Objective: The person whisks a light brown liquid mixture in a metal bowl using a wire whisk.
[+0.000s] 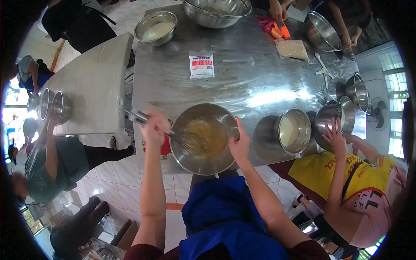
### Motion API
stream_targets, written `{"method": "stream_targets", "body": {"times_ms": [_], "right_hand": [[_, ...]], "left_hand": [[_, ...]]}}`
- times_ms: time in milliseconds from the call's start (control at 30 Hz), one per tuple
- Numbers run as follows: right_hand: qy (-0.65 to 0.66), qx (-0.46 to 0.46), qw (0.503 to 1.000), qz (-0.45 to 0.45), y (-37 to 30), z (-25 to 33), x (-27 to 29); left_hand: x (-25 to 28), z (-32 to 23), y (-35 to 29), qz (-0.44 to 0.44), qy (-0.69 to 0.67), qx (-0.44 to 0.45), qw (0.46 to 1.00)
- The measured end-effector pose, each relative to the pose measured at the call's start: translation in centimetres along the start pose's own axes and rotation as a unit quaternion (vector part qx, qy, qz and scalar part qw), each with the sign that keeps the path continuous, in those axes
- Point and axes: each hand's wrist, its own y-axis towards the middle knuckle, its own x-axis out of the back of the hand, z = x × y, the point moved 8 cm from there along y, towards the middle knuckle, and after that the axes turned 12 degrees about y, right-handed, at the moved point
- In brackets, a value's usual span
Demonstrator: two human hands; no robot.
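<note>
L hand (pixel 154 125): fingers closed on whisk (pixel 173 135) handle, wires sunk in batter.
Bowl (pixel 203 138): steel, on table (pixel 242 82) near front edge, betw. both hands.
R hand (pixel 239 145): fingers gripped on bowl's R rim.
Pot (pixel 294 131): just R of bowl.
</note>
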Motion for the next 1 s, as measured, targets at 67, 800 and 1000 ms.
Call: {"method": "stream_targets", "body": {"times_ms": [67,800,1000], "right_hand": [[0.012,-0.033,0.999,0.013,0.1,0.9,-0.8],[0.030,-0.021,0.999,0.021,0.1,-0.1,-0.5],[-0.023,-0.039,0.999,0.029,-0.5,0.5,-0.3]], "left_hand": [[0.8,-1.2,1.1,-0.014,-0.034,-0.027,0.999],[-4.8,1.0,-2.6,0.138,-0.098,-0.040,0.985],[1.6,-2.4,-2.0,0.015,0.021,-0.090,0.996]]}}
